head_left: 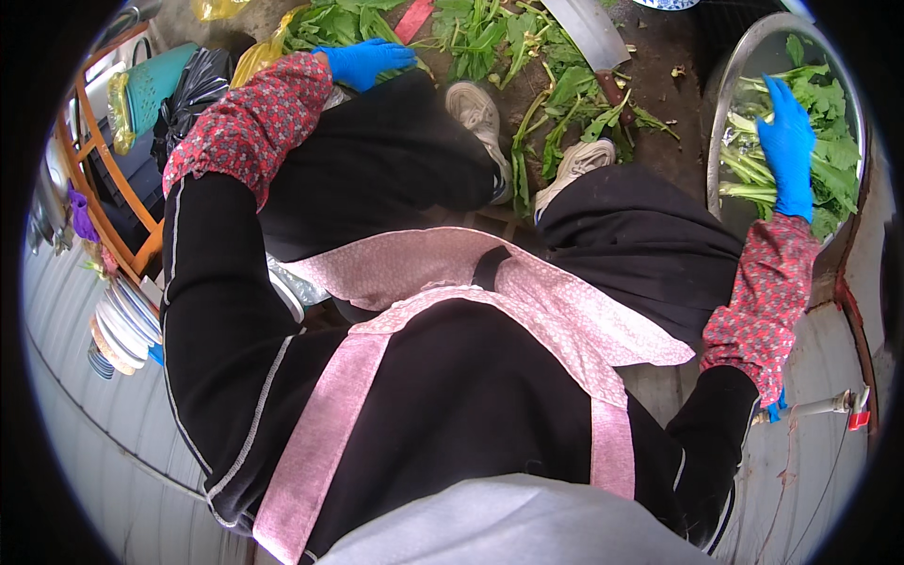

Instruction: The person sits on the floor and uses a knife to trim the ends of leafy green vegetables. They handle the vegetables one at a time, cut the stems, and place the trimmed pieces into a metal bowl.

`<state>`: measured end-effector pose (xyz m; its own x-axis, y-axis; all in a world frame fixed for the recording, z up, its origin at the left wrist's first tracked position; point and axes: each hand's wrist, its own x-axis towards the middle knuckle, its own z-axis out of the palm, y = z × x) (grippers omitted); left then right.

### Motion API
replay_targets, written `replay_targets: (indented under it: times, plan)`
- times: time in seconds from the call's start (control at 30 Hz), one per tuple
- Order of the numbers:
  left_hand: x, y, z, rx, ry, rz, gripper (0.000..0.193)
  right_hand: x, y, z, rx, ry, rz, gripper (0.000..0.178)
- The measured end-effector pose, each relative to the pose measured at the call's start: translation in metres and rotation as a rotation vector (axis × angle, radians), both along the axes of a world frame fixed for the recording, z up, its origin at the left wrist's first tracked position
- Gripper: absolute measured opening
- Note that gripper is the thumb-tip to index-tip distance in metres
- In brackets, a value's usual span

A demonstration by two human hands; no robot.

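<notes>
Both of my hands wear blue gloves, with red patterned sleeve covers on the forearms. At the upper left, my left hand lies flat by my bent knee, fingers stretched out and nothing visible in it. My right hand is over a metal basin at the right, fingers extended upward against leafy greens with pale stalks. More leafy greens are strewn over the floor ahead. Among them lies a cleaver with a wide blade and a dark reddish handle, touching neither hand.
My shoes stand among the loose leaves. At the left are a black plastic bag, a teal basket and an orange wooden frame. Stacked plates sit lower left. A pipe with a red-handled valve is at the lower right.
</notes>
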<state>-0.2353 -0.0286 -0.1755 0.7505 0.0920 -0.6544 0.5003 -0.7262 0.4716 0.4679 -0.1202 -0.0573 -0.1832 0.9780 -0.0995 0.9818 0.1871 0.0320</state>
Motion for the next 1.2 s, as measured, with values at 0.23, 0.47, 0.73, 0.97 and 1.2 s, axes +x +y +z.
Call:
replay_targets:
  times: [0.23,0.47,0.73,0.97,1.2]
  plan:
    - [0.014,0.001,0.002,0.111,-0.018,-0.051,0.068,-0.200,-0.019,-0.077,-0.496,0.387,0.088,0.042]
    - [0.010,0.019,0.018,0.218,0.026,0.305,0.065,-0.188,-0.062,-0.171,-0.544,0.071,-0.260,0.031]
    - [0.015,0.039,0.022,0.224,0.074,0.310,0.085,-0.210,-0.061,-0.169,-0.438,0.139,-0.465,0.037]
    - [0.034,-0.011,-0.020,0.423,-0.058,0.010,0.083,-0.203,-0.031,-0.108,-0.300,0.306,-0.545,0.041]
    - [0.034,0.011,0.012,0.312,-0.177,0.286,0.060,-0.229,-0.073,0.009,-0.362,0.941,-0.771,0.037]
